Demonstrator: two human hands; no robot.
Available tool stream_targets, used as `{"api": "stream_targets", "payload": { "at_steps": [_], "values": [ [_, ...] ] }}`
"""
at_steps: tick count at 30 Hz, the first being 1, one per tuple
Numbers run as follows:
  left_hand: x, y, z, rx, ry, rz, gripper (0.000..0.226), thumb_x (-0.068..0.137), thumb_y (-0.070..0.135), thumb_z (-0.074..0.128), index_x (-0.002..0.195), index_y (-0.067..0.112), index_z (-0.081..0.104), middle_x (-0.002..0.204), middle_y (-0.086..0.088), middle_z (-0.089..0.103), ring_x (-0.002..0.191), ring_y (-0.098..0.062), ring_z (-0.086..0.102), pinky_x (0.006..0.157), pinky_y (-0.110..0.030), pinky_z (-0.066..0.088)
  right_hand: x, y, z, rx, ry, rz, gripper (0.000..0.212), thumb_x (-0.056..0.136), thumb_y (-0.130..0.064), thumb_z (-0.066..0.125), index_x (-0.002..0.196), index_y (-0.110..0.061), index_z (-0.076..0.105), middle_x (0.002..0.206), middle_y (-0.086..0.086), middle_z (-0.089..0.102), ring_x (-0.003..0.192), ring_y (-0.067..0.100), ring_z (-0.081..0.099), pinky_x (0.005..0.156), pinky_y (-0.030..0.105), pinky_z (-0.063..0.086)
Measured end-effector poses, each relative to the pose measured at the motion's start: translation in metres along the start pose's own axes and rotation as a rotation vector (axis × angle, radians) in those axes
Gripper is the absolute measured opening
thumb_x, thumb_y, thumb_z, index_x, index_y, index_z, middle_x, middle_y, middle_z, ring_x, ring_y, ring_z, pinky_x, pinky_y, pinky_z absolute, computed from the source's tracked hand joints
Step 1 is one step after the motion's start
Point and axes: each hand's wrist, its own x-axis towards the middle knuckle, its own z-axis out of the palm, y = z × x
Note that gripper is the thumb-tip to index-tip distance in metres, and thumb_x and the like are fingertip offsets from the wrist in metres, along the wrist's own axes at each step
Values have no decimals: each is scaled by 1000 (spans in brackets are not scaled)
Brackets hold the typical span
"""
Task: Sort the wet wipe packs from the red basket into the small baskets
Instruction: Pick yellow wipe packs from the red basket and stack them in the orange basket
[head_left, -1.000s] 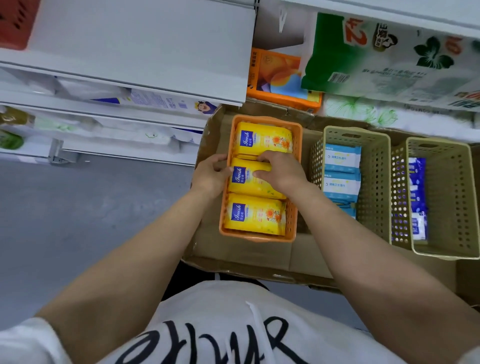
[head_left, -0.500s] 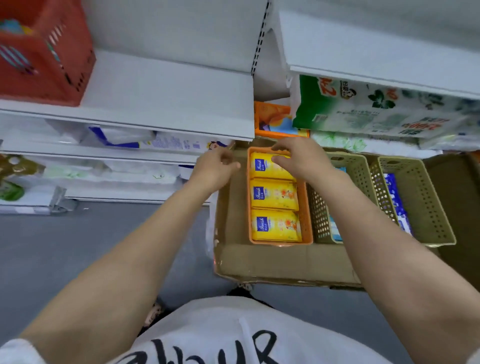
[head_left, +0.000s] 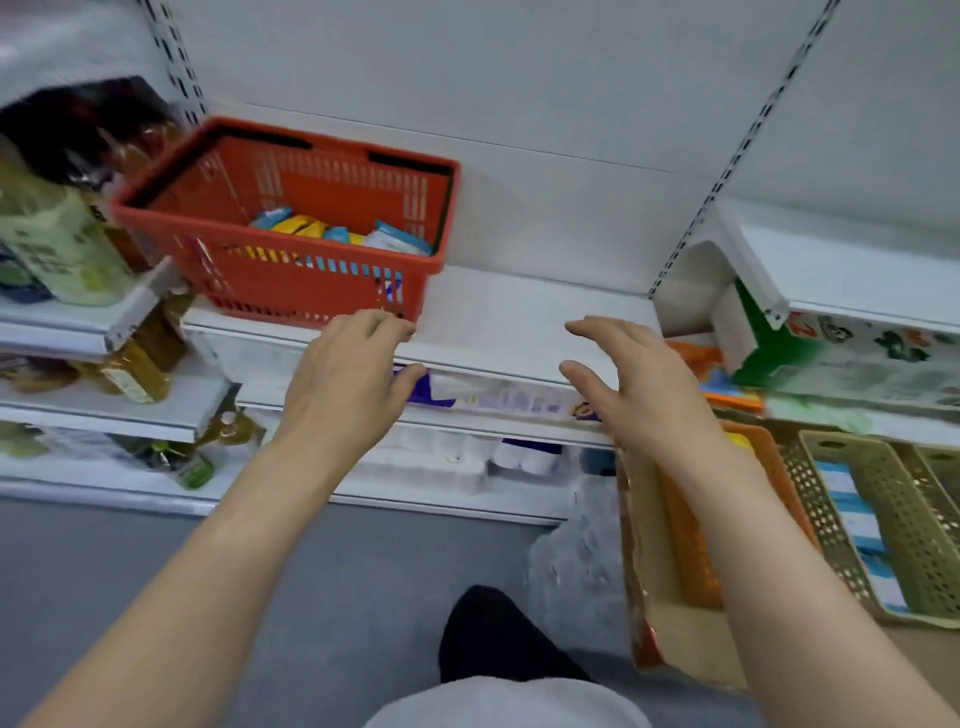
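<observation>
The red basket (head_left: 291, 223) sits on a white shelf (head_left: 519, 322) in the upper left of the frame, with yellow and blue wet wipe packs (head_left: 332, 234) lying loose inside it. Below it, the left hand (head_left: 348, 379) reaches up with fingers loosely spread, holding nothing, its fingertips close to the basket's lower right corner. The right hand (head_left: 634, 384) hangs at centre, also spread and empty. At lower right, a cardboard tray (head_left: 644, 561) holds an orange basket (head_left: 691, 551) and beige small baskets (head_left: 893, 530); the right forearm covers part of the orange one. Bottles (head_left: 135, 364) crowd the shelves at far left.
</observation>
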Motion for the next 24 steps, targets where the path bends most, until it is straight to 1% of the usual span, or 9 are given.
{"api": "stream_targets", "payload": {
  "at_steps": [4, 7, 9, 11, 13, 15, 18, 21, 24],
  "values": [
    [15, -69, -14, 0, 32, -66, 41, 87, 30, 71, 123, 12, 63, 123, -9, 61, 112, -32, 53, 95, -43, 43, 54, -50, 37, 25, -29, -39, 45, 96, -44, 55, 137, -25, 55, 142, -4, 53, 132, 16, 43, 105, 30, 35],
    [41, -122, -15, 12, 23, -93, 40, 87, 29, 71, 123, 11, 63, 124, -9, 60, 113, -33, 53, 98, -42, 41, 108, -82, 72, 54, -34, -57, 43, 96, -44, 56, 135, -27, 56, 139, -5, 56, 129, 16, 46, 100, 27, 37],
    [66, -159, -18, 31, 39, -103, 40, 86, 28, 71, 122, 12, 64, 124, -9, 61, 113, -33, 53, 99, -41, 40, 151, -102, 97, 82, -28, -84, 43, 94, -43, 58, 134, -26, 57, 136, -3, 57, 125, 18, 49, 97, 29, 40],
    [95, -195, -24, 44, 42, -113, 39, 86, 28, 71, 120, 11, 64, 123, -10, 61, 113, -34, 54, 100, -42, 40, 196, -122, 118, 126, -23, -85, 42, 93, -40, 62, 132, -23, 60, 134, 1, 59, 123, 21, 51, 98, 31, 42],
    [129, -235, -33, 48, 34, -148, 38, 86, 27, 71, 120, 11, 65, 123, -11, 62, 114, -34, 54, 100, -43, 42, 246, -143, 135, 160, -46, -81, 42, 93, -39, 61, 131, -22, 61, 134, 1, 59, 124, 22, 51, 103, 32, 41],
    [151, -257, -34, 51, 39, -151, 36, 86, 25, 71, 119, 11, 66, 124, -10, 62, 114, -33, 54, 99, -40, 41, 275, -155, 146, 167, -70, -86, 41, 93, -38, 60, 131, -21, 60, 135, 1, 59, 126, 23, 51, 105, 35, 40],
    [190, -298, -33, 57, -21, -163, 36, 88, 30, 69, 121, 16, 65, 128, -4, 60, 116, -28, 52, 99, -35, 38, 327, -178, 163, 179, -106, -82, 41, 94, -37, 61, 131, -20, 61, 134, 4, 59, 127, 23, 50, 105, 33, 38],
    [218, -331, -24, 21, -74, -169, 35, 90, 32, 66, 123, 18, 63, 129, -3, 58, 117, -24, 50, 98, -33, 37, 365, -193, 180, 144, -187, -82, 42, 95, -37, 61, 133, -20, 59, 133, 3, 59, 125, 23, 51, 101, 29, 36],
    [246, -354, -13, -5, -151, -160, 37, 91, 34, 65, 125, 20, 61, 131, 0, 56, 119, -23, 50, 100, -34, 38, 397, -200, 200, 91, -278, -57, 44, 95, -42, 58, 133, -20, 58, 133, 3, 59, 124, 23, 52, 101, 32, 39]
  ]
}}
